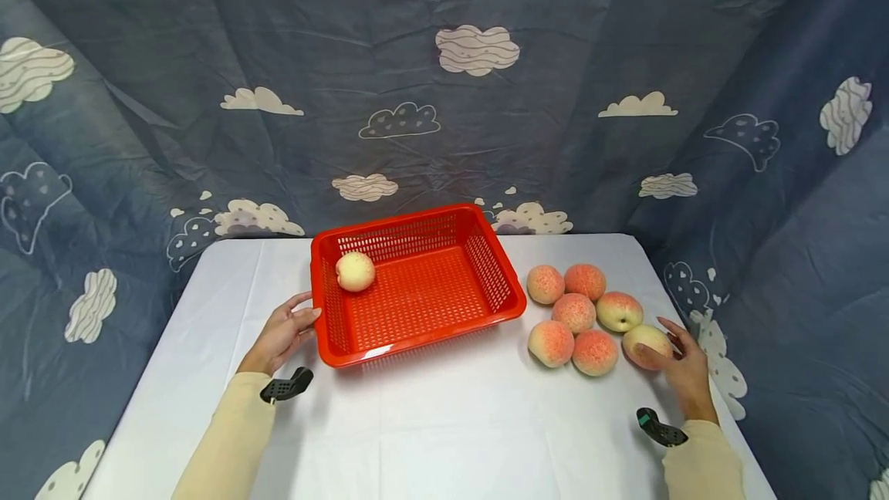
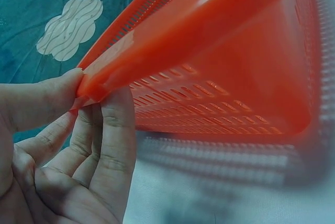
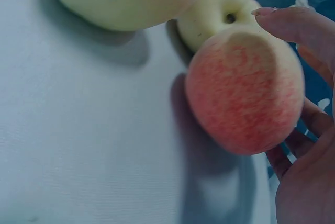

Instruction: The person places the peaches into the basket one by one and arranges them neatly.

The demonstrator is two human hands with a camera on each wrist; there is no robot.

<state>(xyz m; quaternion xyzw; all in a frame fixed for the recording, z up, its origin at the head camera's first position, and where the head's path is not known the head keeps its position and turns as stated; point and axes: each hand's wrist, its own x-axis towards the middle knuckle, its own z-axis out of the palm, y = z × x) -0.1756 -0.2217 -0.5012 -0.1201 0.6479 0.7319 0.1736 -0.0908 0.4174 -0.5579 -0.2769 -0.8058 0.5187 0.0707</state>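
A red plastic basket (image 1: 417, 292) with perforated walls stands on the table, one pale peach (image 1: 356, 271) inside it near the left wall. My left hand (image 1: 281, 336) pinches the basket's left rim, the thumb above and the fingers beneath, as the left wrist view shows on the rim (image 2: 152, 41). At the right, my right hand (image 1: 687, 376) curves loosely about the outermost peach (image 1: 647, 346), thumb and fingers spread. In the right wrist view this peach (image 3: 243, 93) has a red blush; the fingers are partly behind it, and firm contact cannot be made out.
Several more peaches lie in a cluster right of the basket, among them a yellowish peach (image 1: 620, 312) and a pink peach (image 1: 595, 353). A white cloth covers the table (image 1: 444, 438). A dark blue curtain (image 1: 389, 45) with cloud prints hangs behind and at both sides.
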